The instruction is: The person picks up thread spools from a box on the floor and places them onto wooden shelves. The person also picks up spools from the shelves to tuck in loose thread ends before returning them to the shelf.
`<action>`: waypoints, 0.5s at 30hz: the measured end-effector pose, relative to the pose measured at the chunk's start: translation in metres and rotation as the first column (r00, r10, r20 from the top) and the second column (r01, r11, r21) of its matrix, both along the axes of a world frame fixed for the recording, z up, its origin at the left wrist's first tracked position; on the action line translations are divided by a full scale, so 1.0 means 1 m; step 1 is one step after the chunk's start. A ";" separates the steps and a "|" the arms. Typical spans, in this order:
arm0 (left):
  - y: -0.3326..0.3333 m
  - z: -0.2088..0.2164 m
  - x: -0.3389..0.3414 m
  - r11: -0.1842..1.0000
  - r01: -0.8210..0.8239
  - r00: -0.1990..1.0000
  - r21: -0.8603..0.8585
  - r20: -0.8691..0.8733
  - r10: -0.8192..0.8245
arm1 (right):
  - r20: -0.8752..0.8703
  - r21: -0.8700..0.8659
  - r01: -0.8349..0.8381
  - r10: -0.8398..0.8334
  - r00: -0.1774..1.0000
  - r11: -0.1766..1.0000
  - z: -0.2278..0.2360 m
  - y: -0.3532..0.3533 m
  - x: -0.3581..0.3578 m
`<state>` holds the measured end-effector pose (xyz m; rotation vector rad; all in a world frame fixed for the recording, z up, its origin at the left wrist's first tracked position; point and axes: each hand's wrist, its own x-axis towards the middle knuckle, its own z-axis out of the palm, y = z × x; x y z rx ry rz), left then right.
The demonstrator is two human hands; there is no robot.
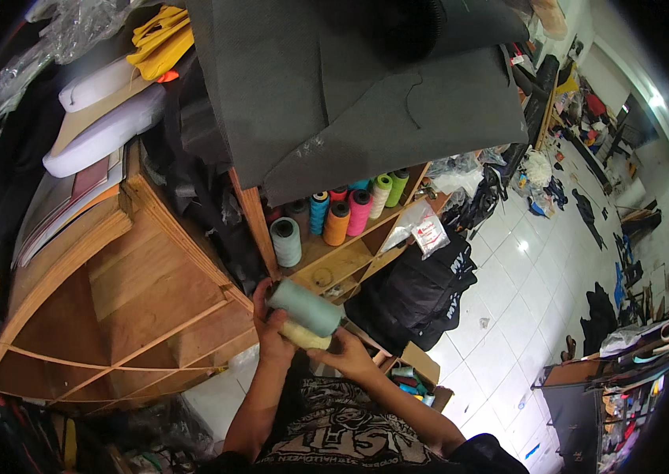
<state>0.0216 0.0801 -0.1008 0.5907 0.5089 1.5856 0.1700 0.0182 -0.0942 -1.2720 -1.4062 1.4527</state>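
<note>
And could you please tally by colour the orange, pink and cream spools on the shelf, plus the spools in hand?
Orange spool: 1
Pink spool: 1
Cream spool: 1
Held grey-green spool: 1
Held pale yellow spool: 1
Total in view: 5

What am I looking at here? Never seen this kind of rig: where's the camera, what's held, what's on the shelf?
There is no machine: these are a person's bare left hand and right hand. The single picture comes from the left of two head-worn fisheye cameras, looking down, so straight edges bend and the forearms enter from below.

The left hand holds a large grey-green thread cone alongside a smaller pale yellow thread cone. The right fingers are at the yellow cone's right end; how firmly they grip is unclear.

Ahead, an open wooden shelf holds upright thread cones, including an orange thread cone and a pink thread cone. A dark grey fabric sheet lies above it.
</note>
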 end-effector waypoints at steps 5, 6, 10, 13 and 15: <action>-0.005 0.015 -0.023 0.998 -0.056 0.993 -0.009 0.107 0.056 | -0.067 -0.063 -0.081 0.077 0.995 0.995 -0.019 -0.006 0.027; -0.007 0.018 -0.032 0.997 -0.076 0.991 0.008 0.111 0.075 | -0.196 -0.179 -0.077 0.041 0.980 0.981 -0.013 -0.005 0.032; -0.016 0.010 -0.055 0.993 -0.114 0.988 -0.007 0.104 0.114 | -0.541 -0.271 0.101 -0.238 0.807 0.957 -0.015 0.017 0.039; -0.025 0.014 -0.059 0.993 -0.115 0.993 0.026 0.027 0.114 | -0.241 0.051 0.348 -0.327 0.914 0.936 -0.017 0.070 0.031; -0.031 0.012 -0.060 0.993 -0.119 0.993 0.015 0.022 0.119 | -0.153 0.199 0.422 -0.398 0.905 0.884 -0.004 0.102 0.017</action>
